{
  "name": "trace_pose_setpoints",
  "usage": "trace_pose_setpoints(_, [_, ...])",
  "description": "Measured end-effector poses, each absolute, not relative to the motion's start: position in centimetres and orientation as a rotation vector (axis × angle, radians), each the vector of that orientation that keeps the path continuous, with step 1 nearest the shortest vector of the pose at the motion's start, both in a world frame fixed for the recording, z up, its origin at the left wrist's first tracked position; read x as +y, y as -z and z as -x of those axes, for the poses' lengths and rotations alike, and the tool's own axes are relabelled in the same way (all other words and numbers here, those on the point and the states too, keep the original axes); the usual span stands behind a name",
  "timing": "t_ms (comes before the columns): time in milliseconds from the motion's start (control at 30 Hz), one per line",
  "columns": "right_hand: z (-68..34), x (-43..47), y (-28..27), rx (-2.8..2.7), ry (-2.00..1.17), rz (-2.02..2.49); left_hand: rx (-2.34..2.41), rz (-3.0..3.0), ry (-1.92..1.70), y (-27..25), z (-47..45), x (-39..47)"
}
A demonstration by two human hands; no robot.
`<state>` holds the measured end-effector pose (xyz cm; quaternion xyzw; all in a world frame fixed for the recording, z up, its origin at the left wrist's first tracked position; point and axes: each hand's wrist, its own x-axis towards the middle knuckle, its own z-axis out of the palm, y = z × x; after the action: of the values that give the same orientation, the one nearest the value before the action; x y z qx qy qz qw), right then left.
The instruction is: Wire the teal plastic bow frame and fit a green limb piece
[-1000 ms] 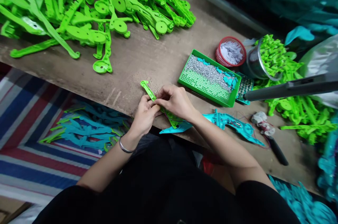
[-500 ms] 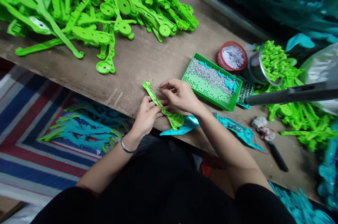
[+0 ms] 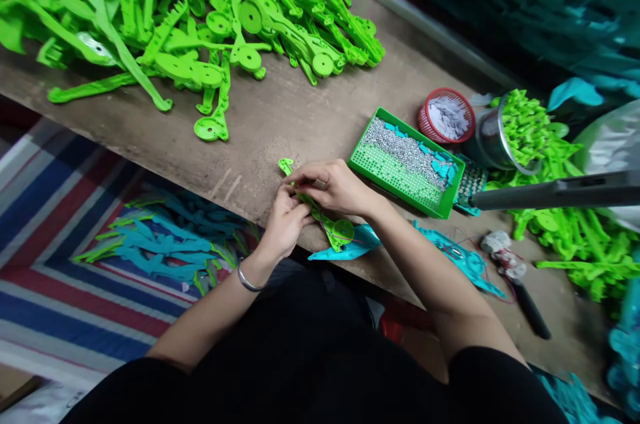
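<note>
My left hand is closed on a long bright green plastic part, which has a round disc at its near end and a hooked tip at the far end. Bent over the middle of this part, my right hand has its fingers closed against it, close to the left fingertips. Those fingers hide much of the piece. A thin reddish wire runs along it. Under the disc end, a turquoise plastic part lies at the table's front edge. Another turquoise part with wires sits beyond my right forearm.
A large heap of green parts covers the back left. To the right stand a green tray of small screws, a red basket of white pieces and a metal pot. A black-handled tool lies at right, below a grey bar.
My right thumb and forefinger have come down from above onto the green part beside the left fingers. The view has shifted slightly, so the scene sits a little farther right.
</note>
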<state>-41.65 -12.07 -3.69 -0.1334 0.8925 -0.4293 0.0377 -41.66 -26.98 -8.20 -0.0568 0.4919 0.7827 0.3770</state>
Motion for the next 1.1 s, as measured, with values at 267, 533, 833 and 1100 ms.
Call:
trace_pose_setpoints(267, [41.8,-13.0,4.4,2.841,1.292,0.139,1.223,0.139,-1.995,8.4,41.7,-27.1])
trace_pose_setpoints(533, [41.7,-13.1,4.6,2.792,1.328,-0.151,1.225,0.151,-1.993,8.7,41.6,-27.2])
trace_pose_setpoints(833, [42.2,-13.8,4.3,2.701,1.388,-0.266,1.239,0.14,-1.99,9.0,41.6,-27.2])
trace_pose_setpoints(1100, [42.0,-13.9,3.2,2.803,1.221,-0.117,1.236,0.146,-2.005,9.0,41.6,-27.2])
